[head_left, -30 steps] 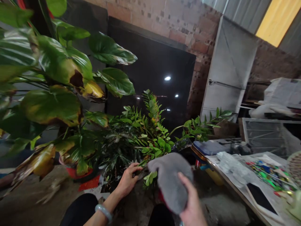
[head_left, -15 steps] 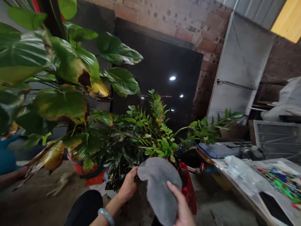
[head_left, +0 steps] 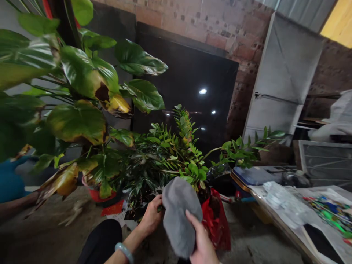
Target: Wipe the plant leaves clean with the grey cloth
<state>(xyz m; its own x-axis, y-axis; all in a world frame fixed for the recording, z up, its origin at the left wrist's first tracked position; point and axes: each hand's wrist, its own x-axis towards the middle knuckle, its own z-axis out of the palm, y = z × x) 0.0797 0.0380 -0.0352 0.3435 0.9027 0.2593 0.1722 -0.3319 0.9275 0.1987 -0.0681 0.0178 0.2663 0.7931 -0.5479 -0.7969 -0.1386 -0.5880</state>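
My right hand (head_left: pixel 202 240) is closed on a grey cloth (head_left: pixel 178 212), held up in front of a small-leaved potted plant (head_left: pixel 170 157). My left hand (head_left: pixel 151 216), with a pale bangle on the wrist, grips a stem low in that plant, right beside the cloth; its fingers are curled. A red plastic bag (head_left: pixel 217 220) wraps the plant's base just to the right of the cloth.
A big broad-leaved plant (head_left: pixel 77 91) in a red pot (head_left: pixel 95 192) fills the left. A black glossy panel (head_left: pixel 189 88) leans on the brick wall. A low table (head_left: pixel 302 216) with clutter stands at the right. Another person's arm in a blue sleeve (head_left: pixel 12 183) shows at far left.
The cloth in my right hand has shifted left and up toward the plant's leaves. My left hand has closed on a stem. The view has panned slightly left.
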